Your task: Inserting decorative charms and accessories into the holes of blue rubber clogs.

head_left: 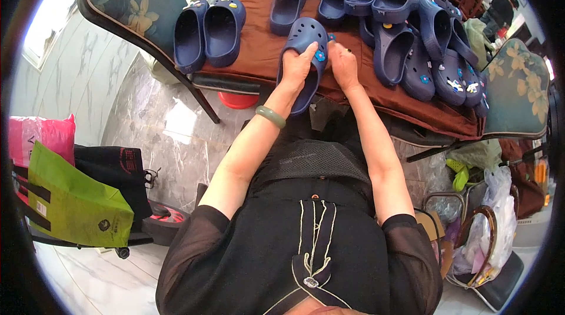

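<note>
My left hand (298, 69) is closed on a navy blue clog (308, 31) with round vent holes, fingers inside the foot opening and thumb on top. The clog is tilted over the table's front edge, its toe pointing away from me. A blue flower charm (320, 56) sits on its upper, beside my thumb. Just to the right, my right hand (344, 65) is closed in a pinch, apart from the clog's upper. At its fingertips shows a small blue piece (332, 37) that looks like another charm; most of it is hidden.
A brown cloth (253, 79) covers the table. A pair of clogs (222, 32) stands left, a single clog (288, 6) behind, and a pile of clogs (406, 32) right. Patterned chairs (129, 3) flank the table. A green bag (79, 197) hangs at left; plastic bags (485, 232) lie right.
</note>
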The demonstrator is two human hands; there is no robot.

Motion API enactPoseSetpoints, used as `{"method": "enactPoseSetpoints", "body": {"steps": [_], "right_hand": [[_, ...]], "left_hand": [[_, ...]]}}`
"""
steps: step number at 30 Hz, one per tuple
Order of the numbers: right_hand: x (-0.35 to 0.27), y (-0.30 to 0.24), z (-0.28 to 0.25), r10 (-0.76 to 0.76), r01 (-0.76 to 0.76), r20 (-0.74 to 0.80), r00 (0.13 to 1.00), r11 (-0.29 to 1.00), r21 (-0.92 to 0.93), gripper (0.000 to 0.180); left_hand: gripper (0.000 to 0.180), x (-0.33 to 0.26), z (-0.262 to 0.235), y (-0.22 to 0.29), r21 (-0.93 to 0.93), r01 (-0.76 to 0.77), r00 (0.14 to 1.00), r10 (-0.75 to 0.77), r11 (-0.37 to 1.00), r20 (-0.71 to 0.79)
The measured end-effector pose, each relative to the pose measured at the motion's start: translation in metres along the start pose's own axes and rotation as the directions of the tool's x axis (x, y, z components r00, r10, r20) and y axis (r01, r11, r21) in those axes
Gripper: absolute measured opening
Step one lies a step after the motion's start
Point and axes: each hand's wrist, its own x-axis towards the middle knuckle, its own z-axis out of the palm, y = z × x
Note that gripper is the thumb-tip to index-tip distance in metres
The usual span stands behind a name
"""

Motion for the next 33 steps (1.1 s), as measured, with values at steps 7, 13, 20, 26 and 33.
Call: {"method": "enactPoseSetpoints", "body": {"steps": [7, 13, 20, 26, 33], "right_hand": [[-0.006, -0.023, 0.001, 0.005, 0.081, 0.241, 0.971, 0.936, -0.343, 0.057], [-0.007, -0.014, 0.006, -0.125, 0.226, 0.261, 0.957, 0.887, -0.403, 0.038], [-0.008, 0.003, 0.012, -0.174, 0.224, 0.186, 0.967, 0.927, -0.299, 0.032], [-0.016, -0.008, 0.004, -0.005, 0.030, 0.174, 0.985, 0.989, -0.141, 0.032], [0.011, 0.025, -0.028, -0.008, -0.011, -0.081, 0.997, 0.974, -0.225, 0.026]], "left_hand": [[0.019, 0.001, -0.004, 0.005, -0.077, 0.062, 0.997, -0.058, 0.995, 0.052], [0.021, 0.003, -0.005, 0.005, -0.086, 0.168, 0.985, -0.164, 0.982, 0.049], [0.022, 0.001, -0.003, 0.013, 0.039, 0.232, 0.971, -0.234, 0.972, 0.048], [0.018, 0.006, -0.001, 0.001, -0.040, 0.065, 0.997, -0.063, 0.997, 0.046], [0.019, 0.013, -0.022, 0.026, 0.001, 0.340, 0.937, -0.338, 0.941, 0.093]]}}
